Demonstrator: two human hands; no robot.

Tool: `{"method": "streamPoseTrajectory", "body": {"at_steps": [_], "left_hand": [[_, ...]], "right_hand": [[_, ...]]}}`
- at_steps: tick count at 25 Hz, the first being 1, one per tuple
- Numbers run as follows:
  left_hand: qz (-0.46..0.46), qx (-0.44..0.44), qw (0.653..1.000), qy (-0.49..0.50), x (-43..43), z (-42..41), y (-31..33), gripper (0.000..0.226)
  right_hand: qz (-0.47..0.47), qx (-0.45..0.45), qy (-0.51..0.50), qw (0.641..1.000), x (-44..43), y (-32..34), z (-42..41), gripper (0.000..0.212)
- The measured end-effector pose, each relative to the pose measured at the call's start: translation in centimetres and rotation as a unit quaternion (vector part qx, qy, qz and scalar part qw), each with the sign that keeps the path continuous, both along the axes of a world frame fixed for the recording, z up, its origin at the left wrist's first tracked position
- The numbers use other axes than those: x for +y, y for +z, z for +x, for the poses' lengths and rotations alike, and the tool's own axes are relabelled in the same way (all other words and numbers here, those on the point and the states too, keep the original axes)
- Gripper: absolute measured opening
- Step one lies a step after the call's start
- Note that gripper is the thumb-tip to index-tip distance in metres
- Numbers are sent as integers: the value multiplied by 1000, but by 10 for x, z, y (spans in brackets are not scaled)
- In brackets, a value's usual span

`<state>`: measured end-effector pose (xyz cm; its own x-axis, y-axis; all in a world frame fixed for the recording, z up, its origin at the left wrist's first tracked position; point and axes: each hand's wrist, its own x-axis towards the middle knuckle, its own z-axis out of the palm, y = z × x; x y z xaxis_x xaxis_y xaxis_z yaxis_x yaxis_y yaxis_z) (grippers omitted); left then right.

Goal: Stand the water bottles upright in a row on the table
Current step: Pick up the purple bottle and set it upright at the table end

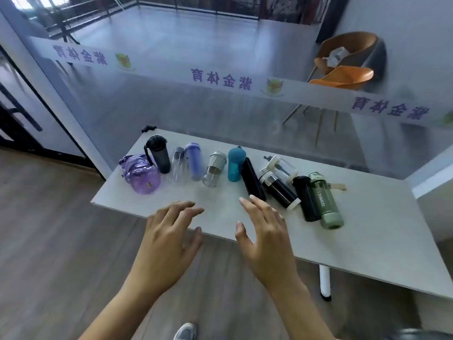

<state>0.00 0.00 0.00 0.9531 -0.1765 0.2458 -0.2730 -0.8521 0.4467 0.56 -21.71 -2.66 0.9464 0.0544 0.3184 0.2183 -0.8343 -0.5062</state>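
Nearest, a grey shoe (185,332) is seen on the wood floor (49,241), below the two arms. Just past it, the left hand (169,238) and the right hand (266,235) are held side by side over the near edge of the worktop (355,229). Both hands are spread open with the fingers apart, and nothing is held in them.

Past the hands, the water bottles are laid in a loose line across the worktop. Just beyond the right hand's fingertips a black bottle (253,179) is lying down. To the right of that hand, a dark bottle with a white cap (279,191), another black bottle (306,198) and a green bottle (326,201) are lying close together. A clear jar with a white lid (282,166) is lying behind them.

Farther out from between the hands, a teal bottle (235,164) and a clear cup with a grey lid (213,169) are found. Beyond the left hand, a blue bottle (194,161), a thin clear bottle (177,165) and a dark grey bottle (159,154) are lined up. A purple bottle (141,174) is lying farthest to the left.

Behind the worktop, a glass wall (220,106) with purple signs is seen. Far off to the right, an orange chair (348,62) is seen.
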Motion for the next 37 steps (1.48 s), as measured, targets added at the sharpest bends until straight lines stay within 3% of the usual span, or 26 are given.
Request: {"method": "streamPoseTrajectory", "body": {"at_steps": [13,23,32,37], "left_hand": [[-30,-10,994,101,150,1,-9,39],[-40,53,992,107,246,35,-44,37],[-9,130,985,116,280,146,-80,44],[-6,165,977,138,292,209,-92,33]], "right_hand": [[22,50,106,993,164,-13,39,51],[26,104,133,985,262,-35,73,46],[53,171,148,973,298,-63,196,47],[73,220,167,958,321,-75,282,45]]}}
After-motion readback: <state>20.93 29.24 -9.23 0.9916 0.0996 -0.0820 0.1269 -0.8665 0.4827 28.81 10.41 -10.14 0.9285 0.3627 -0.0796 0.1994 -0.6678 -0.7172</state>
